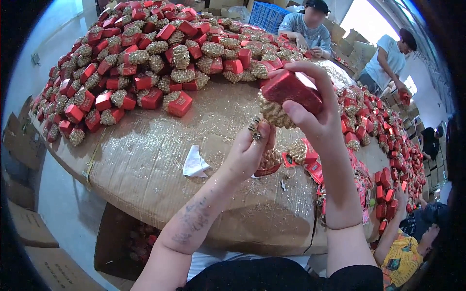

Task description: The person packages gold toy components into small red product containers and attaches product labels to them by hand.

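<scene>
My right hand [318, 119] is raised, with fingers and thumb closed round an ornament [293, 92]. It has a shiny red block-shaped base above a gold glittered, pinecone-like part. Just below it, my left hand [247, 150] pinches a small spiky gold piece [256, 130] at its fingertips; its exact kind is unclear. Another red and gold ornament [270, 162] shows behind the left fingers, and I cannot tell whether it is held or lies on the table. To its right on the table lies one more such ornament [300, 151].
A big heap of ornaments [160, 53] covers the far left of the cardboard-covered table [145, 179]. More are piled right [407, 160]. White paper scrap [195, 162] and glitter lie in front. Red packets [357, 184] sit near my right arm. Co-workers are across and right; an open box [116, 242] stands below.
</scene>
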